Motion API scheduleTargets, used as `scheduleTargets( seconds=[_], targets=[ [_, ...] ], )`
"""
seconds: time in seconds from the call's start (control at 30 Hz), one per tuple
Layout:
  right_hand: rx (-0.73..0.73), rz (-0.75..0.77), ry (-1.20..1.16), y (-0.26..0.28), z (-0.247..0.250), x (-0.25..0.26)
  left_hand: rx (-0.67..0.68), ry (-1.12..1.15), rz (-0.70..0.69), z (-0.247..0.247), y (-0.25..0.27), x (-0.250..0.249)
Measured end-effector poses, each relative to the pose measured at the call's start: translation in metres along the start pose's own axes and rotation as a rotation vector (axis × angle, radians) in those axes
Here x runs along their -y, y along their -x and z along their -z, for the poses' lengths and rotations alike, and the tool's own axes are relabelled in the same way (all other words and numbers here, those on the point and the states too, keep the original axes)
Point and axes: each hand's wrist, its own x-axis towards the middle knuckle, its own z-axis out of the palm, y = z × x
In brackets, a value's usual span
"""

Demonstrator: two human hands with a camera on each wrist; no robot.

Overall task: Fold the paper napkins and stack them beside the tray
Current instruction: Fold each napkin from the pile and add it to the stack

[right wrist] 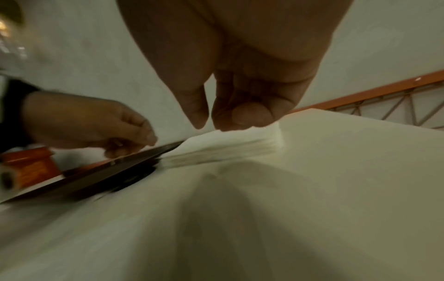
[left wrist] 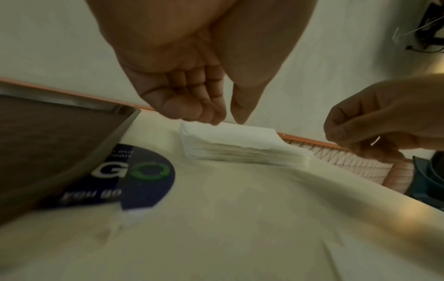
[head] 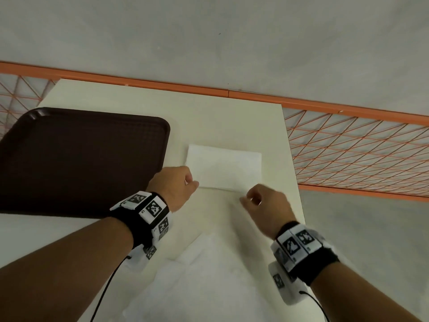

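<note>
A stack of folded white napkins (head: 224, 167) (left wrist: 240, 144) (right wrist: 230, 146) lies on the cream table (head: 232, 119), just right of the dark brown tray (head: 81, 159) (left wrist: 60, 136) (right wrist: 108, 171). My left hand (head: 191, 182) (left wrist: 225, 117) hovers at the stack's near left corner, fingers curled into the palm and thumb pointing down, with nothing in it. My right hand (head: 249, 198) (right wrist: 209, 123) hovers at the near right corner, also curled and empty. Unfolded napkins (head: 209, 280) lie spread at the table's near edge, between my forearms.
A round blue sticker (left wrist: 144, 176) on the table pokes out from under the tray's edge. The table's right edge runs close beside the stack. An orange railing with mesh (head: 359, 147) stands behind and to the right, over a grey floor.
</note>
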Motion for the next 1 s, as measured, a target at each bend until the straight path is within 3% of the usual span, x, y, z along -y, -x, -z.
scheduleTargets(
  seconds=[0.13, 0.23, 0.53, 0.77, 0.9, 1.0],
  targets=[
    [0.289, 0.171, 0.134, 0.062, -0.031, 0.001, 0.126, -0.034, -0.013, -0.005, 0.048, 0.008],
    [0.389, 0.204, 0.17, 0.098, -0.047, 0.002, 0.191, -0.048, -0.002, -0.01, 0.082, 0.02],
    [0.383, 0.149, 0.394, 0.12, -0.068, 0.01, 0.4, -0.096, 0.033, -0.036, 0.163, 0.037],
    [0.379, 0.056, 0.311, 0.119, -0.071, 0.012, 0.344, -0.103, 0.071, -0.051, 0.173, 0.029],
    [0.351, 0.07, 0.326, 0.121, -0.073, 0.01, 0.348, 0.027, 0.163, -0.053, 0.166, 0.026],
    [0.32, 0.097, 0.3, 0.124, -0.073, 0.007, 0.317, 0.086, 0.113, -0.052, 0.162, 0.025]
  ],
)
